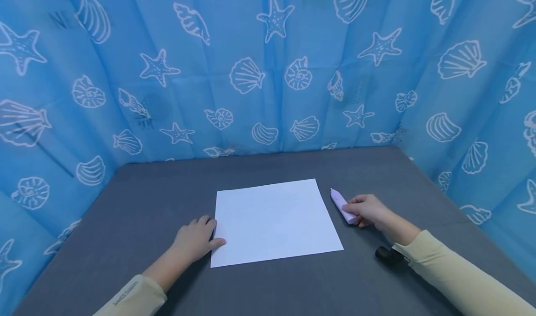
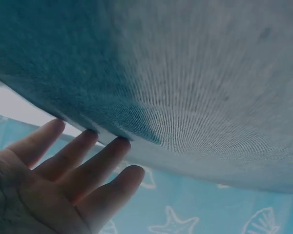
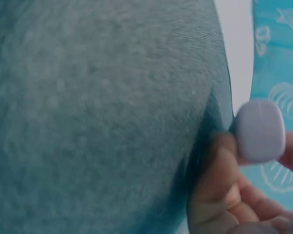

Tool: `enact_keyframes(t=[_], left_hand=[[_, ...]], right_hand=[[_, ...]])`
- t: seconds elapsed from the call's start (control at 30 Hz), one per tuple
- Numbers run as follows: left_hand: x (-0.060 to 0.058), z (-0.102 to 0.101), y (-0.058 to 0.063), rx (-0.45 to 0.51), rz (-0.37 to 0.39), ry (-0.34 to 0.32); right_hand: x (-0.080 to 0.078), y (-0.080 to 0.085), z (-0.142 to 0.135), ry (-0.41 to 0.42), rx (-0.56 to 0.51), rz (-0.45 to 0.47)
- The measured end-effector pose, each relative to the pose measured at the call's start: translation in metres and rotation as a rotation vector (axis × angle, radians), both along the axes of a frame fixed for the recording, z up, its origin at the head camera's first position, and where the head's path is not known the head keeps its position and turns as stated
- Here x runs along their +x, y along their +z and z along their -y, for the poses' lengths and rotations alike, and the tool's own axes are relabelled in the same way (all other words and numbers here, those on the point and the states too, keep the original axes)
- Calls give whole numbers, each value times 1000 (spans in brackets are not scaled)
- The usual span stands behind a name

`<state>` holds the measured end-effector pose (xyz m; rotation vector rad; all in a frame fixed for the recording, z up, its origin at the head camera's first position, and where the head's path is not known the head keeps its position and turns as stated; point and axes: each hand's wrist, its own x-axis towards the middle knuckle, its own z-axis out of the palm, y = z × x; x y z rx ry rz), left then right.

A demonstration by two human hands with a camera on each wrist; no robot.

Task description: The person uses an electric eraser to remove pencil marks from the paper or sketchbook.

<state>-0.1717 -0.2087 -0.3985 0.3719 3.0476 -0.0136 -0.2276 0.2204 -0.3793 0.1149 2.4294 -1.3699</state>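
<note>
A white sheet of paper (image 1: 276,223) lies flat on the grey-covered table. My left hand (image 1: 194,239) rests at its left edge, the thumb over the paper. In the left wrist view the fingers of that hand (image 2: 63,180) are spread and fairly straight, their tips at the grey cloth. To the right of the sheet, my right hand (image 1: 366,210) pinches a chunky lilac pen-shaped tool (image 1: 342,205) between thumb and fingers. Its narrow tip points away from me, toward the far left. The right wrist view shows the tool's rounded blunt end (image 3: 261,130); its exact kind cannot be told.
Grey cloth (image 1: 167,185) covers the table around the sheet. A blue curtain (image 1: 276,97) with white shells and starfish hangs behind the table and along both sides. A small black device (image 1: 388,255) sits under the right wrist.
</note>
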Motion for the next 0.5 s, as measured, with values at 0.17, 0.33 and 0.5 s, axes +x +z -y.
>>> enact_keyframes(t=[0.17,0.33,0.5], left_hand=[[5,8,4,57,29,23],[11,17,8,112,31,48],[10,26,24,173,-74,61]], right_hand=[[-1,-4,10,104,222,-124],[0,-1,16,190,408,-189],[-10,20,18,211,542,-257]])
